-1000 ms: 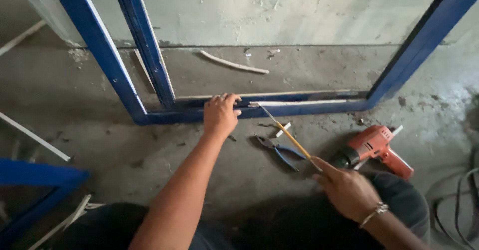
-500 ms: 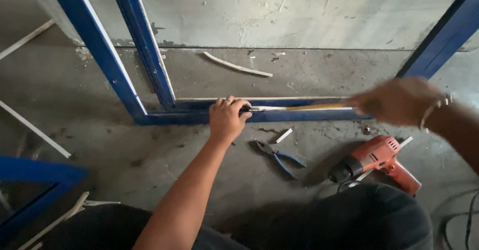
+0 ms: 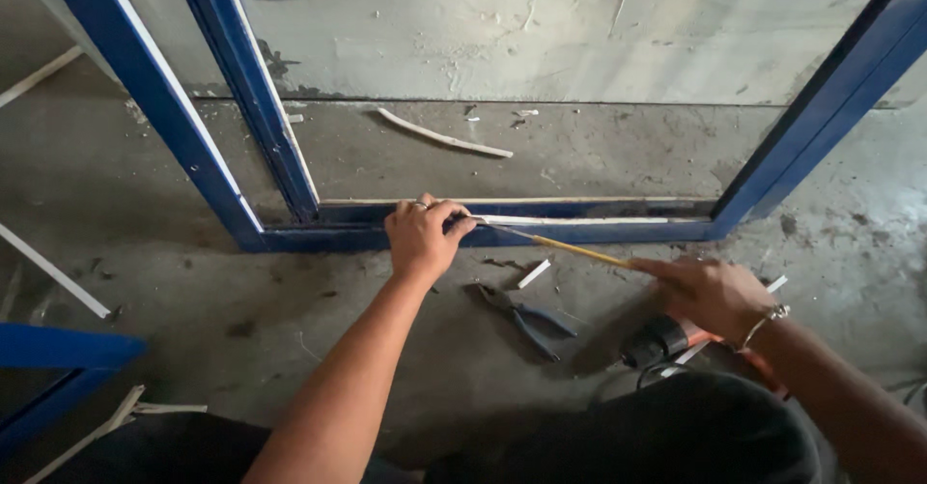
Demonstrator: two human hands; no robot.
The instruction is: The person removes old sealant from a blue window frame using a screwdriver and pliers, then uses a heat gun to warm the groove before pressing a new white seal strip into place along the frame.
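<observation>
My left hand [image 3: 425, 238] rests curled on the bottom rail of a blue metal frame [image 3: 319, 240] that lies on the concrete floor. Its fingers pinch the far end of a thin yellow rod [image 3: 579, 249]. My right hand [image 3: 710, 291] grips the near end of that rod, so it slants from the rail down to the right. A thin white strip [image 3: 579, 220] lies along the rail just right of my left hand. What kind of tool the rod is stays unclear.
Blue-handled pliers [image 3: 526, 315] lie on the floor between my hands, beside a short white offcut [image 3: 533, 273]. A red power drill [image 3: 666, 339] sits under my right hand. A long white strip [image 3: 444, 138] lies inside the frame. Another blue frame [image 3: 58, 349] is at the lower left.
My right hand swung out to the far right along the rail, then came back down toward me, so the rod now slants. My left hand stayed on the rail.
</observation>
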